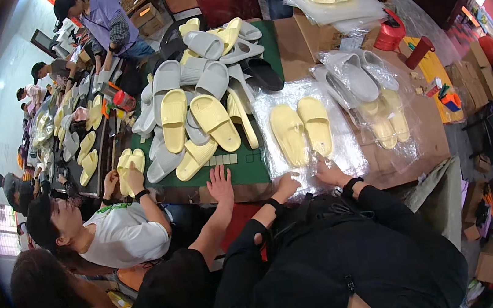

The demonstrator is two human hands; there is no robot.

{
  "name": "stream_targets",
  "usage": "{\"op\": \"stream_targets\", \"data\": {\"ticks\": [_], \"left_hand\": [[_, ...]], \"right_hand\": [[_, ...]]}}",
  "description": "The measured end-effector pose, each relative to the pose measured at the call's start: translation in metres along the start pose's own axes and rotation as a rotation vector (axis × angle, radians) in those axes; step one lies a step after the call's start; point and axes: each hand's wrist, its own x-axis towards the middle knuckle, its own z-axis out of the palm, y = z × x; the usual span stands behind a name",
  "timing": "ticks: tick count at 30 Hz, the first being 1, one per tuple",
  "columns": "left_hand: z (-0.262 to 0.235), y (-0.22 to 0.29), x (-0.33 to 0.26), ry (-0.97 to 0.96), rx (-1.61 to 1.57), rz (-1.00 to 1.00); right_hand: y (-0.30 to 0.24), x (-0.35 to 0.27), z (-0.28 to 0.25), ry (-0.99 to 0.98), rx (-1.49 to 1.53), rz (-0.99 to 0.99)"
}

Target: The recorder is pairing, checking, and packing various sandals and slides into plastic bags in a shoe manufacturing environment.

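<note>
Two pale yellow slippers in a slick clear bag looked light and squashy to me, both hands, left and right, pressed open-fingered on its near edge, clamping nothing.

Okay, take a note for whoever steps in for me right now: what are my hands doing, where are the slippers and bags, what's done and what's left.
Left hand: flat on the near edge of the clear plastic bag, holding nothing.
Right hand: also pressing the bag's near edge, holding nothing.
Yellow slipper pair: side by side on that bag; whether on top or inside cannot be told.
Done: bagged pairs stacked to the right.
Left: loose pile of grey and yellow slippers on the green mat to the left.
</note>
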Motion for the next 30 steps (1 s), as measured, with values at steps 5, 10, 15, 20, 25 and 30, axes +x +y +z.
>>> {"op": "stream_targets", "data": {"ticks": [5,10,15,20,25,30], "left_hand": [[-0.007,0.036,-0.003,-0.223,0.023,0.082],[-0.002,0.015,-0.002,-0.175,-0.027,0.035],[-0.010,0.045,-0.006,-0.259,0.032,-0.059],[-0.009,0.055,-0.008,-0.206,0.073,-0.057],[0.005,0.010,0.000,-0.127,0.082,0.088],[0.006,0.021,-0.003,-0.130,0.052,0.045]], "right_hand": [[0.016,-0.002,0.000,0.030,-0.094,0.032],[-0.004,-0.008,-0.025,0.124,-0.120,0.193],[0.039,-0.009,0.011,0.248,-0.463,0.055],[0.053,-0.004,0.015,0.136,-0.263,0.139],[0.036,-0.001,0.011,0.100,-0.410,0.124],[0.018,0.010,0.011,0.051,-0.190,-0.375]]}}
